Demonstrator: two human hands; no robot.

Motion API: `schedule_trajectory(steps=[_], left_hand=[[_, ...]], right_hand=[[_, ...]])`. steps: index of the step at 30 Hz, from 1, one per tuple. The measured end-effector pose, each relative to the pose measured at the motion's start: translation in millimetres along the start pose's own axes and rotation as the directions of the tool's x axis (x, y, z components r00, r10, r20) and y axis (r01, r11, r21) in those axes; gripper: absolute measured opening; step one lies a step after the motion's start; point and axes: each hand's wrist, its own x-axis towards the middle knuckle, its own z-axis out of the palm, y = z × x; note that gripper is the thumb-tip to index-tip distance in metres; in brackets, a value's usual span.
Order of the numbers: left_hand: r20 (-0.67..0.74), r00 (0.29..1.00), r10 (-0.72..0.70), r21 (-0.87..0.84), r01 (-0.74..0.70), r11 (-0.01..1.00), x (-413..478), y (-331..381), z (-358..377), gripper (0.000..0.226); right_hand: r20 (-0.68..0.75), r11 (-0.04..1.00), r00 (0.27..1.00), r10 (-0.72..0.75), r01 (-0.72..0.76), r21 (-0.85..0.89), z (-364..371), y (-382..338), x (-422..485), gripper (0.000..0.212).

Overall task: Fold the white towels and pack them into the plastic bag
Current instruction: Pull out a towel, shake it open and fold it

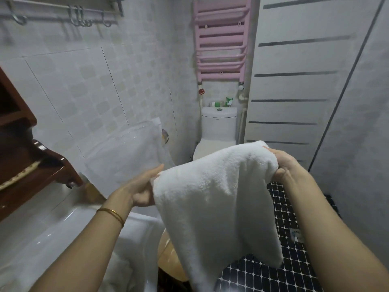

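A white fluffy towel hangs in the air between both hands, above the floor. My left hand pinches its left upper corner, thumb on top. My right hand grips the bunched right upper corner. The lower edge of the towel droops toward the bottom of the frame. A clear plastic bag with white contents leans against the tiled wall behind the left hand, on the sink counter. More white cloth lies in the basin below my left forearm.
A white sink runs along the left, with a dark wooden cabinet above it. A toilet stands at the far wall under a pink towel radiator. Dark mosaic floor lies right of the towel. A wooden stool sits below the towel.
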Motion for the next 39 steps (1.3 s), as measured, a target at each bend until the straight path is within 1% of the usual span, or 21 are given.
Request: schedule_trajectory(steps=[1, 2, 3, 4, 5, 7, 9, 11, 12, 14, 16, 18, 21, 23, 24, 26, 29, 32, 34, 36, 39], left_hand=[[-0.019, 0.999, 0.049, -0.002, -0.049, 0.999, 0, 1, 2, 0.052], [-0.068, 0.991, 0.116, 0.025, -0.114, 0.993, 1, 1, 3, 0.069], [-0.13, 0.973, 0.189, 0.084, -0.179, 0.98, 1, 1, 6, 0.083], [-0.17, 0.951, 0.26, 0.16, -0.233, 0.959, 0, 2, 10, 0.09], [-0.176, 0.927, 0.33, 0.235, -0.286, 0.929, -1, 2, 13, 0.09], [-0.12, 0.89, 0.439, 0.377, -0.368, 0.85, -5, 3, 17, 0.084], [-0.045, 0.872, 0.487, 0.476, -0.41, 0.778, -8, 3, 19, 0.07], [-0.008, 0.876, 0.482, 0.521, -0.407, 0.75, -12, 4, 23, 0.051], [-0.018, 0.881, 0.473, 0.522, -0.395, 0.755, -12, 5, 25, 0.043], [-0.09, 0.868, 0.488, 0.504, -0.383, 0.775, -11, 10, 27, 0.026], [-0.179, 0.838, 0.516, 0.442, -0.4, 0.803, -10, 16, 31, 0.018], [-0.241, 0.818, 0.523, 0.328, -0.438, 0.837, -10, 20, 36, 0.015], [-0.286, 0.809, 0.513, 0.211, -0.469, 0.857, -11, 27, 38, 0.019], [-0.307, 0.804, 0.509, 0.15, -0.488, 0.86, -14, 33, 37, 0.02], [-0.316, 0.801, 0.508, 0.116, -0.499, 0.859, -15, 35, 35, 0.02], [-0.32, 0.806, 0.497, 0.069, -0.504, 0.861, -18, 40, 31, 0.02], [-0.303, 0.827, 0.474, 0.051, -0.483, 0.874, -20, 43, 25, 0.017], [-0.258, 0.854, 0.451, 0.062, -0.451, 0.89, -24, 47, 16, 0.01], [-0.196, 0.884, 0.424, 0.134, -0.404, 0.905, -29, 48, 10, 0.017], [-0.143, 0.906, 0.398, 0.294, -0.345, 0.891, -33, 47, 5, 0.036], [-0.093, 0.915, 0.394, 0.473, -0.308, 0.826, -35, 44, -1, 0.061]], right_hand=[[-0.015, 1.0, 0.999, 0.031, -0.031, -0.003, -4, 1, 3, 0.021], [-0.018, 0.998, 0.998, 0.065, -0.065, 0.003, -8, 2, 6, 0.02], [-0.012, 0.995, 0.995, 0.097, -0.097, 0.017, -11, 4, 10, 0.019], [-0.004, 0.992, 0.992, 0.123, -0.123, 0.032, -14, 5, 13, 0.017], [-0.005, 0.989, 0.99, 0.141, -0.14, 0.041, -16, 7, 16, 0.015], [-0.009, 0.986, 0.987, 0.16, -0.159, 0.044, -20, 8, 20, 0.018], [-0.007, 0.982, 0.982, 0.189, -0.189, 0.008, -23, 10, 21, 0.027], [-0.026, 0.977, 0.98, 0.197, -0.198, -0.084, -25, 12, 20, 0.036], [-0.048, 0.975, 0.985, 0.166, -0.171, -0.141, -25, 13, 19, 0.036], [-0.126, 0.97, 0.992, 0.019, -0.049, -0.24, -28, 15, 20, 0.034], [-0.158, 0.925, 0.97, -0.184, 0.117, -0.36, -32, 19, 20, 0.048], [-0.045, 0.851, 0.948, -0.316, 0.263, -0.454, -34, 24, 17, 0.052], [0.203, 0.834, 0.916, -0.345, 0.399, -0.381, -39, 32, 13, 0.046], [0.318, 0.826, 0.882, -0.347, 0.448, -0.342, -43, 36, 11, 0.06], [0.358, 0.795, 0.868, -0.345, 0.472, -0.38, -43, 38, 10, 0.069], [0.386, 0.698, 0.855, -0.345, 0.509, -0.503, -41, 41, 10, 0.081], [0.315, 0.534, 0.841, -0.441, 0.527, -0.661, -33, 42, 14, 0.082], [0.264, 0.379, 0.768, -0.583, 0.544, -0.748, -25, 39, 20, 0.065], [0.264, 0.344, 0.728, -0.633, 0.57, -0.746, -20, 35, 23, 0.051], [0.269, 0.353, 0.702, -0.659, 0.604, -0.714, -16, 30, 25, 0.043], [0.259, 0.432, 0.694, -0.672, 0.651, -0.624, -13, 22, 27, 0.035]])
